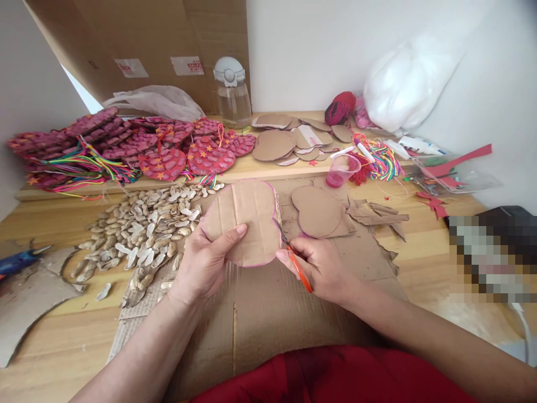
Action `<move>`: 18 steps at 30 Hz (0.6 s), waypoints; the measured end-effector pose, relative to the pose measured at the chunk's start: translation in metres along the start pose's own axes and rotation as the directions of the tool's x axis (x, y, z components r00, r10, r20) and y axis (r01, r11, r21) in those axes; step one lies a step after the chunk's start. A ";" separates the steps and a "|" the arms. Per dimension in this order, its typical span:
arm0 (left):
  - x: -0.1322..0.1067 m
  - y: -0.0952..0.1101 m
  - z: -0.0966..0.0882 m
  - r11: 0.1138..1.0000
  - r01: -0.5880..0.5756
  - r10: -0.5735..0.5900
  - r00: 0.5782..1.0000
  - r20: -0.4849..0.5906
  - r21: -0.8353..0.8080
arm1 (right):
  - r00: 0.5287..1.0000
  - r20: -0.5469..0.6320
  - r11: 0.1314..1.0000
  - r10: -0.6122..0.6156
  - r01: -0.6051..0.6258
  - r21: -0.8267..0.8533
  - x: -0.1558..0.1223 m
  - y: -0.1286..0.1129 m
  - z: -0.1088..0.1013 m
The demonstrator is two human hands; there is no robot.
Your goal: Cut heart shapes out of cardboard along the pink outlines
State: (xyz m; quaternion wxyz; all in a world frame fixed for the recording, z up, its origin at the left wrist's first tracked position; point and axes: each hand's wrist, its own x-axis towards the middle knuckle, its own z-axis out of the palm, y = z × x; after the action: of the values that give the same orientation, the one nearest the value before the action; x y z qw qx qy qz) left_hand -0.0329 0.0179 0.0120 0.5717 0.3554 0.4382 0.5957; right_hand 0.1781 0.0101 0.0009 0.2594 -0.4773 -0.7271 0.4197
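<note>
My left hand (210, 254) grips a rounded cardboard piece (247, 215) by its lower left side, thumb on top. A purple line runs along the piece's edge. My right hand (321, 266) holds orange-handled scissors (300, 268), their blades at the right edge of the cardboard, by a notch. Just beyond my right hand lies another cut cardboard shape (319, 211) with a similar notch. Beneath both hands is a large flat cardboard sheet (268, 313). Peanut shells (142, 229) are heaped left of my left hand.
Decorated red pieces with tassels (168, 159), a water bottle (234, 101), stacked cardboard cutouts (274, 144) and a pink cup (340, 170) line the back. Cardboard scraps (377, 215) lie right. A blue glue gun (19, 260) lies at far left, a clear tray (457, 173) at right.
</note>
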 end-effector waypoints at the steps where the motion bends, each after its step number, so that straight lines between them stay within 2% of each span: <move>1: 0.000 0.000 0.000 1.000 -0.002 0.002 1.000 0.003 0.004 | 1.000 0.002 1.000 -0.015 0.015 -0.012 0.000 0.000 0.000; 5: -0.001 0.000 0.000 1.000 -0.014 0.014 1.000 0.019 -0.007 | 0.999 0.011 0.998 -0.051 0.051 -0.024 0.000 -0.001 0.001; 11: -0.002 0.001 -0.001 0.999 -0.031 0.031 1.000 0.001 0.011 | 1.000 0.000 1.000 -0.020 0.020 -0.001 0.000 0.001 0.004; 15: 0.000 0.003 -0.001 0.999 -0.049 0.049 0.999 0.005 0.020 | 0.999 0.050 0.998 0.023 -0.026 0.062 0.001 0.004 0.003; 18: 0.004 0.006 -0.004 0.996 -0.083 0.084 0.996 -0.040 0.020 | 0.994 0.108 0.991 0.032 -0.046 0.129 -0.001 0.002 0.001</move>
State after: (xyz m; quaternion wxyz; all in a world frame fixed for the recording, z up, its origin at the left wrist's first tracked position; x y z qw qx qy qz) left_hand -0.0387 0.0216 0.0154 0.5341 0.3662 0.4399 0.6222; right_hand 0.1784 0.0095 -0.0015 0.2433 -0.4504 -0.7012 0.4961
